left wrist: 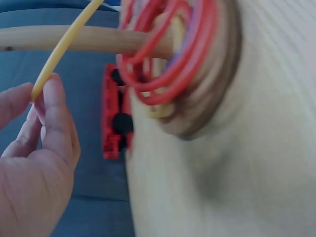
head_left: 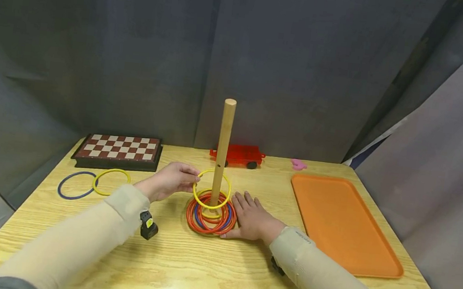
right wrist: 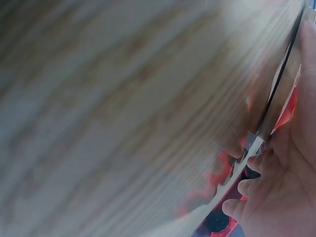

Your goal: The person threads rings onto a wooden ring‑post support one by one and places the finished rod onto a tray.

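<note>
Pale sleeves [head_left: 69,240] are nearest, both forearms reaching in over the wood-grain table [head_left: 193,267]. Far left: blue ring [head_left: 73,198] flat on the tabletop, with a loose yellow ring [head_left: 113,170] overlapping its right edge. Checkered board [head_left: 118,148] in a dark frame sits just behind those two. Next, left hand [head_left: 172,180]: thumb and fingers clamped on the left edge of the held yellow ring [head_left: 210,207]. That ring is tilted, above the pile; looks to be around the wooden post [head_left: 223,153], near side passing in front, far side behind. Post is upright on a round base [left wrist: 217,98], with a ring pile [head_left: 201,231] around its foot: mostly red, some blue and yellow, not lying level. Red wheeled toy [head_left: 244,154] at the back edge, partly hidden by the post. Right hand [head_left: 252,219] is beside the pile on its right, fingers extended and apart, gripping nothing; can't tell how firmly it touches the rings. Further right: small pink piece [head_left: 298,164] near the back edge, then the orange tray [head_left: 346,222] flat on the table. Grey curtain [head_left: 286,65] behind everything.
</note>
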### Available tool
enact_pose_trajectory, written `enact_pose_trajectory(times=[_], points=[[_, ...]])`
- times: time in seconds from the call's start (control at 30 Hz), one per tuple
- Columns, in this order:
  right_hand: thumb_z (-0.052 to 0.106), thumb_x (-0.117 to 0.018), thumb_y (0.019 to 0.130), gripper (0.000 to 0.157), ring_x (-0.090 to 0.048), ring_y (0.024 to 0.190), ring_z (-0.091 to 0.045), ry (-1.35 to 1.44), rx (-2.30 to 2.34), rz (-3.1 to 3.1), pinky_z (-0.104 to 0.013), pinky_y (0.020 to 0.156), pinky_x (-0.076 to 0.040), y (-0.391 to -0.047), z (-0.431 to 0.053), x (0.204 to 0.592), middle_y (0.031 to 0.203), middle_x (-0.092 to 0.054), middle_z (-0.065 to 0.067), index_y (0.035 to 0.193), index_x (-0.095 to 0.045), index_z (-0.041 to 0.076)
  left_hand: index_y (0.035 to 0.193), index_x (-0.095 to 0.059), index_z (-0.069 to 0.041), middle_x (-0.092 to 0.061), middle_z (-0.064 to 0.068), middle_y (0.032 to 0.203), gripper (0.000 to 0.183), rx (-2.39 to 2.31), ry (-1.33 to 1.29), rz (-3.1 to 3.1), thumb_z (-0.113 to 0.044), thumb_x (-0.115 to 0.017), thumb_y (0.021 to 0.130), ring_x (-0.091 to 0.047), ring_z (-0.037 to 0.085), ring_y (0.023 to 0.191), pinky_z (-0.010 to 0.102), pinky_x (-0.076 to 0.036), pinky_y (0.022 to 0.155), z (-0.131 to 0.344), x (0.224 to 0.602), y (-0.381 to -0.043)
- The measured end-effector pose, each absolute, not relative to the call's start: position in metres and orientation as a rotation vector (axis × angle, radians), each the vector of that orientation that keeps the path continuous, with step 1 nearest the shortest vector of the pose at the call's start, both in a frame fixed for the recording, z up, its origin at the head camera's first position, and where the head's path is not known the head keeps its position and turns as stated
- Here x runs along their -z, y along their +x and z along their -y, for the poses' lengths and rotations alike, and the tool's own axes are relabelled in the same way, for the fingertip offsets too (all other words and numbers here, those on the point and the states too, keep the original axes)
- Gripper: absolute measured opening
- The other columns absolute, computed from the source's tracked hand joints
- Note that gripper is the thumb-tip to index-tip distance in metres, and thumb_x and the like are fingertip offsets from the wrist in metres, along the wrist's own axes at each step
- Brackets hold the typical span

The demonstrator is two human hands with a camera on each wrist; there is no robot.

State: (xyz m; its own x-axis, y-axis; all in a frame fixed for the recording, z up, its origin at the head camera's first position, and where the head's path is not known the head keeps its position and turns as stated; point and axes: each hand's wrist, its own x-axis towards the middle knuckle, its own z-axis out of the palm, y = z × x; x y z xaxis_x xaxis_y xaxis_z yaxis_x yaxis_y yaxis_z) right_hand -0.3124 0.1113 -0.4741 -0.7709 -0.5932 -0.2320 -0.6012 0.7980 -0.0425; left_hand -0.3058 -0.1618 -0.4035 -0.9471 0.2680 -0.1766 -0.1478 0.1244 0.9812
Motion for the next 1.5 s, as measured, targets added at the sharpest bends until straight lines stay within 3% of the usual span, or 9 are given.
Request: enact_pose_trajectory(times=[0.43,0.8,1.07,1.23,1.37,1.5], points=[[0.077,-0.063,0.087,0.117,-0.011,0.155,-0.043,-0.944,-0.039,-2.751,-0.06,0.122,-0.019,-0.312,-0.111,0.474,0.169,-0.017,-0.019,0.163,-0.019,0.0,0.134,-0.055,0.017,-0.063,0.016,0.114,0.034,-1.773,0.096,-2.129,-0.002,-0.056,0.105,-0.058,0.013,0.081,0.025,-0.056,0.076,0.16,0.431,-0.299],[0.077,-0.063,0.087,0.117,-0.011,0.155,-0.043,-0.931,-0.029,-2.75,-0.059,0.123,-0.02,-0.312,-0.11,0.472,0.169,-0.017,-0.02,0.163,-0.02,0.0,0.125,-0.06,0.016,-0.066,0.017,0.113,0.028,-1.716,0.139,-2.228,-0.003,-0.058,0.104,-0.063,0.019,0.088,0.028,-0.058,0.074,0.155,0.431,-0.297],[0.076,-0.064,0.086,0.117,-0.011,0.155,-0.043,-0.924,-0.032,-2.751,-0.059,0.123,-0.02,-0.313,-0.109,0.472,0.169,-0.016,-0.02,0.163,-0.019,0.0,0.123,-0.063,0.015,-0.067,0.02,0.112,0.029,-1.67,0.167,-2.297,-0.008,-0.054,0.107,-0.064,0.021,0.094,0.039,-0.059,0.088,0.163,0.435,-0.295],[0.075,-0.065,0.087,0.117,-0.009,0.155,-0.042,-0.905,-0.023,-2.745,-0.059,0.123,-0.018,-0.312,-0.109,0.472,0.17,-0.015,-0.019,0.164,-0.018,0.0,0.128,-0.057,0.018,-0.063,0.025,0.116,0.034,-1.728,0.142,-2.291,-0.008,-0.052,0.108,-0.064,0.033,0.104,0.046,-0.057,0.096,0.18,0.439,-0.297],[0.075,-0.065,0.087,0.117,-0.009,0.155,-0.041,-0.901,-0.014,-2.74,-0.058,0.123,-0.017,-0.312,-0.11,0.473,0.17,-0.015,-0.019,0.164,-0.017,0.001,0.135,-0.053,0.017,-0.06,0.026,0.124,0.04,-1.774,0.091,-2.303,-0.012,-0.051,0.109,-0.061,0.039,0.113,0.046,-0.055,0.097,0.205,0.438,-0.298],[0.074,-0.065,0.087,0.117,-0.009,0.155,-0.041,-0.905,-0.011,-2.74,-0.058,0.124,-0.017,-0.312,-0.11,0.473,0.17,-0.015,-0.019,0.164,-0.017,0.0,0.14,-0.048,0.015,-0.058,0.023,0.128,0.046,-1.857,0.028,-2.297,-0.019,-0.053,0.109,-0.06,0.033,0.116,0.041,-0.055,0.099,0.238,0.435,-0.299]])
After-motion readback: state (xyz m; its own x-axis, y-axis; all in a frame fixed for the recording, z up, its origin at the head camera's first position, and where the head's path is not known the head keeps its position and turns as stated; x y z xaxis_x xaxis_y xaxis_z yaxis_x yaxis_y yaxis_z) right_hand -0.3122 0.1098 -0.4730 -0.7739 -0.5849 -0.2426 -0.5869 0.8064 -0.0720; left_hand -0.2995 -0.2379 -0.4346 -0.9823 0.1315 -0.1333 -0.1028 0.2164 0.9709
